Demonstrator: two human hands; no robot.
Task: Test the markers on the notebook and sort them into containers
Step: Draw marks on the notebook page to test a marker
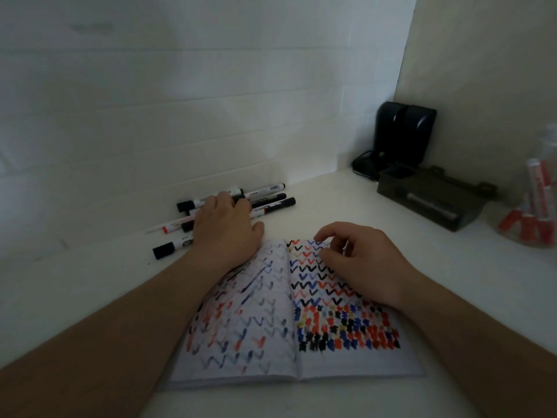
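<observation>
An open notebook (241, 342) lies in front of me, both pages full of red, blue and black test marks. Beyond its top left corner is a loose pile of white markers with black caps (271, 200), and one more black-capped marker (171, 248) lies apart at the left. My left hand (224, 227) rests palm down on the pile, fingers reaching over the markers and thumb spread out on the table. My right hand (364, 263) rests on the notebook's right page with loosely curled fingers and holds nothing.
A dark rectangular tray (431, 200) stands at the back right. A clear container (533, 212) with several red-capped markers is at the right edge. A black device (404, 134) with a cable sits in the corner. White walls close the back and right.
</observation>
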